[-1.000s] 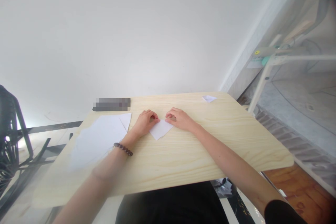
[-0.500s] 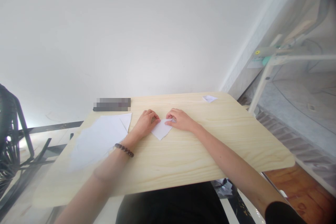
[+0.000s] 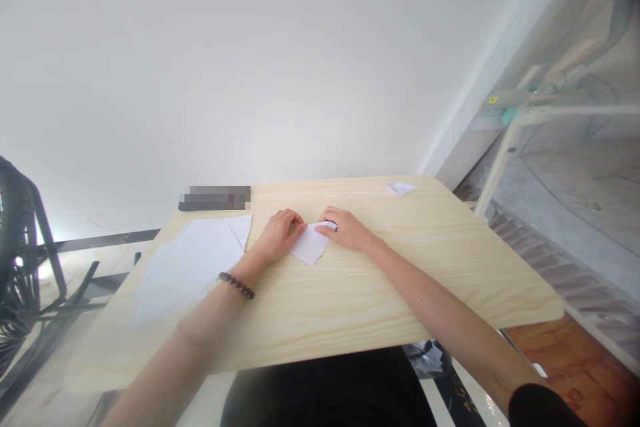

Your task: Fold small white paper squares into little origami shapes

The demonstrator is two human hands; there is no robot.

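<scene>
Between the hands, a small piece of white paper (image 3: 311, 250) is held, pinched at its left corner by the left hand (image 3: 281, 233) and along its right side by the right hand (image 3: 346, 228). White paper sheets (image 3: 190, 257) are spread left of the left hand, well apart from the right.

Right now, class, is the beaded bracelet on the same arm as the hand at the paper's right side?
No, the beaded bracelet circles the other arm, behind the left hand, whose fingertips touch the small white paper.
</scene>
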